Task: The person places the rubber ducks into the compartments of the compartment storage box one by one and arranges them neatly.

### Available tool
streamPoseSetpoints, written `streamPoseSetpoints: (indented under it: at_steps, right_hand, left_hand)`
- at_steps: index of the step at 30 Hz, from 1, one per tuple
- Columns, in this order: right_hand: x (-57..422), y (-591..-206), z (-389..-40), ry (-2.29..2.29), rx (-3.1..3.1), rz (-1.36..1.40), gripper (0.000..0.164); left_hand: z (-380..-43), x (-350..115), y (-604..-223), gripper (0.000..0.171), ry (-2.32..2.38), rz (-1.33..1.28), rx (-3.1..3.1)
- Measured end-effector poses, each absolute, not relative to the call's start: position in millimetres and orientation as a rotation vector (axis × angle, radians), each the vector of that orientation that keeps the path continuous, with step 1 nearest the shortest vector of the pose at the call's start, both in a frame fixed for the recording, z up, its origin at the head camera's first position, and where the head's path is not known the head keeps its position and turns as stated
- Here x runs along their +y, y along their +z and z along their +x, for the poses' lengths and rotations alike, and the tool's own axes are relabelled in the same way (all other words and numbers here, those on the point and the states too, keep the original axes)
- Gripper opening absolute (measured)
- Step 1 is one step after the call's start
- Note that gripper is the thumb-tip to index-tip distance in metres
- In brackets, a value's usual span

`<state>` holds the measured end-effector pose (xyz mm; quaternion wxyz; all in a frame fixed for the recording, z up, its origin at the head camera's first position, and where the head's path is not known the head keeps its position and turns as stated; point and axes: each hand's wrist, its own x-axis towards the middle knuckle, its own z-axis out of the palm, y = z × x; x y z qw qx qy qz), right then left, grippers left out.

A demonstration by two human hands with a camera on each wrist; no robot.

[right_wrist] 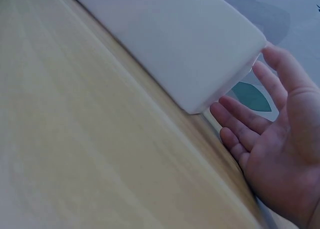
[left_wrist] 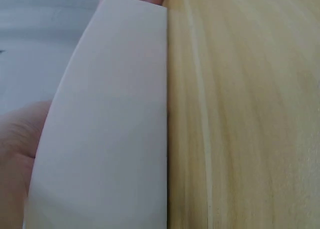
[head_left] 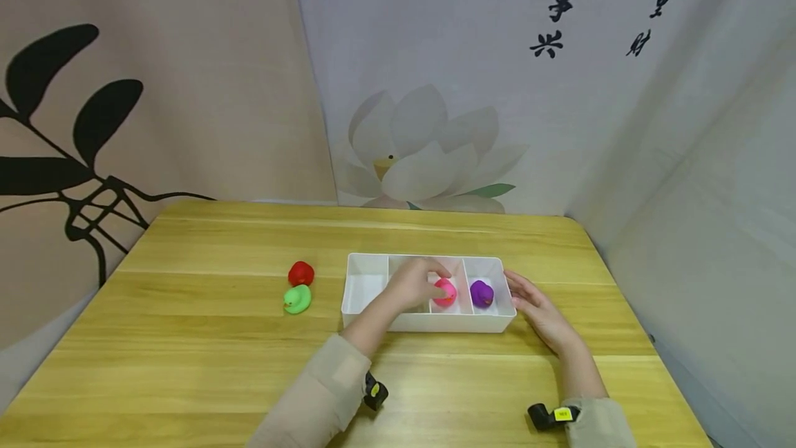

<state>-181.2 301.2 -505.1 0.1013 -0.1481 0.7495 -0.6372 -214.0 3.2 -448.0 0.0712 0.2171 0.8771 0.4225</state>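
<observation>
My left hand reaches over the front of a white divided tray, its thumb and fingertips pinching a pink toy duck low in the third compartment from the left. A purple toy duck sits in the rightmost compartment. My right hand is at the tray's right end, fingers loosely extended along that side; in the right wrist view the thumb tip meets the tray's corner. In the left wrist view, the tray's white front wall hides the fingertips and the pink duck.
Left of the tray, a green toy duck and a red toy stand close together on the wooden table. The tray's leftmost compartment holds nothing. A printed curtain hangs behind the table.
</observation>
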Motion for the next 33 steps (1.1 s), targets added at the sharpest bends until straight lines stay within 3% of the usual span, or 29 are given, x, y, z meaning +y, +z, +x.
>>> streamPoseSetpoints:
  at_steps: [19, 33]
  right_hand:
    - [302.0, -509.6, -182.0, -1.883, 2.213, -0.433, 0.052]
    - [301.9, -508.2, -182.7, -1.884, 2.215, -0.435, 0.052]
  left_hand:
    - [-174.7, -26.4, -416.9, 0.031, 1.717, 0.692, 2.618]
    - [-147.1, -61.8, -398.5, 0.030, 1.971, 0.467, 2.670]
